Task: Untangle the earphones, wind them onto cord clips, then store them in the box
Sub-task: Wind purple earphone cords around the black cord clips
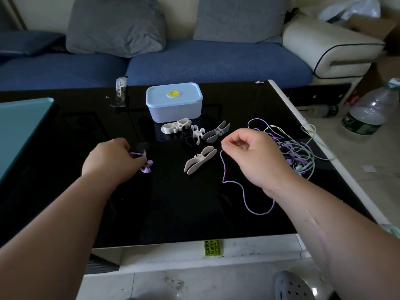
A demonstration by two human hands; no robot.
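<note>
Nearest the person, well in front of the box (174, 102), a slack loop of purple cord (255, 212) lies on the dark surface (173, 213). It climbs from there to the right hand (255, 156). That hand's fingers (226, 146) are curled in, with thumb and forefinger pinching the cord just where it rises.

In front of the box and to its left, the left hand (112, 161) rests on the surface. Its fingers are curled over the purple earbuds (147, 166), which poke out on the side toward the other hand. The light is dim there, so whether it truly grips them or only pins them down is hard to say.

The cord's free run thus stretches left to right between the two hands. The nearest cord clip (200, 160) lies between them, its long axis slanting up toward the box's right side, a little closer to the right hand.

Right of the box and nearer, just behind the right hand, sits the tangle (292, 152) of purple and green cords, close to the surface's right edge. One green cord (322, 156) strays onto the pale border.

Pulling leftward, away from that edge, looks the safer way. Bare surface lies in front of both hands. Three more clips (176, 126) crowd just in front of the box, whose lid is on.
</note>
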